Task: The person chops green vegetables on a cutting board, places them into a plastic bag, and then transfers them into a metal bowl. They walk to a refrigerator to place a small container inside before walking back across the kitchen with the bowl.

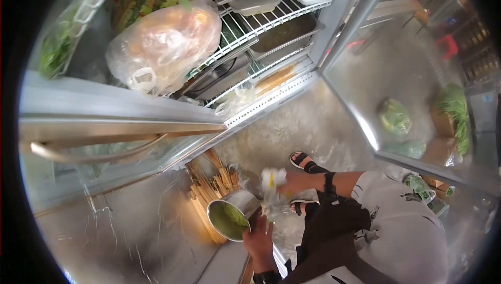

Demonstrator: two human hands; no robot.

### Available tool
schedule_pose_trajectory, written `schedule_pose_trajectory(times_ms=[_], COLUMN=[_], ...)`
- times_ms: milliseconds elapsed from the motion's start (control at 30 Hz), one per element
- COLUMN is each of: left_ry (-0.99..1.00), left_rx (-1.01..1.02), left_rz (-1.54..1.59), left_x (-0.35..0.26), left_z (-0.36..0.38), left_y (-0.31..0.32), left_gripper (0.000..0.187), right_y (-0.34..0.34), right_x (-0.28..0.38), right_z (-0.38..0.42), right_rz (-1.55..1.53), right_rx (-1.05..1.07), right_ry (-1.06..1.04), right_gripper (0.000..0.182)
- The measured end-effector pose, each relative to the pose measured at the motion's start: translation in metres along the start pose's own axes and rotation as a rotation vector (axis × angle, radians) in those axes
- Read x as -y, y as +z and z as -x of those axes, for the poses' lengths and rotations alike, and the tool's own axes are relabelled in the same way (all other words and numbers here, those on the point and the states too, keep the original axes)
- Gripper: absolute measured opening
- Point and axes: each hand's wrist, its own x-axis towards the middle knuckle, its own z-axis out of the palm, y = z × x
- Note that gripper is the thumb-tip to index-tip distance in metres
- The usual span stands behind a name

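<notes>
A steel pot [233, 214] with green contents is tilted toward the camera, low in the middle of the view. My left hand [259, 238] grips its rim, thumb at the edge and fingers along the outer wall. Above and right of the pot, my right hand [298, 182] is closed on a white and yellow item [273, 179], blurred by motion, with something clear and plastic-like hanging below it. What the item is cannot be made out.
An open fridge has wire shelves [261, 26] with a bulging plastic bag [167, 44] and steel trays [287, 36]. Glass doors stand at left and right [344, 39]. Wooden sticks [209, 200] stand behind the pot. Leafy greens [454, 112] and a bagged vegetable [395, 117] show at the right.
</notes>
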Motion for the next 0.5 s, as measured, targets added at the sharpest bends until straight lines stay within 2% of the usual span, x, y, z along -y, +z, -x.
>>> schedule_pose_trajectory(times_ms=[33, 100, 167, 200, 233, 300, 400, 433, 500], left_ry=[-0.010, -0.018, -0.010, -0.003, -0.091, -0.268, -0.211, -0.230, -0.268], left_rx=[-0.019, -0.052, -0.114, -0.140, -0.042, 0.166, 0.177, 0.169, 0.163], left_rz=[0.025, 0.038, -0.026, -0.058, 0.169, 0.623, 0.518, 0.575, 0.692], left_x=[0.003, 0.012, 0.022, 0.025, 0.029, 0.033, 0.036, 0.036, 0.034], left_z=[-0.005, -0.008, -0.013, -0.017, -0.020, -0.025, -0.037, -0.039, -0.035], left_y=[-0.003, -0.007, -0.015, -0.022, -0.034, -0.064, -0.089, -0.087, -0.077], left_gripper=[0.043, 0.042, 0.040, 0.040, 0.044, 0.054, 0.051, 0.050, 0.049], right_y=[-0.025, -0.065, -0.116, -0.138, -0.159, -0.210, -0.248, -0.254, -0.265], right_x=[0.011, -0.039, -0.032, -0.030, -0.029, -0.040, -0.021, -0.012, -0.020], right_z=[0.001, -0.052, -0.081, -0.102, -0.124, -0.168, -0.202, -0.208, -0.230], right_rz=[-0.025, -0.432, -0.560, -0.720, -0.882, -1.063, -1.205, -1.220, -1.033], right_rx=[-0.144, -0.408, -0.653, -0.761, -0.865, -0.812, -0.845, -0.863, -0.890], right_ry=[0.068, -0.185, -0.232, -0.327, -0.425, -0.522, -0.799, -0.839, -0.772], right_gripper=[0.042, 0.038, 0.035, 0.039, 0.046, 0.053, 0.054, 0.049, 0.045])
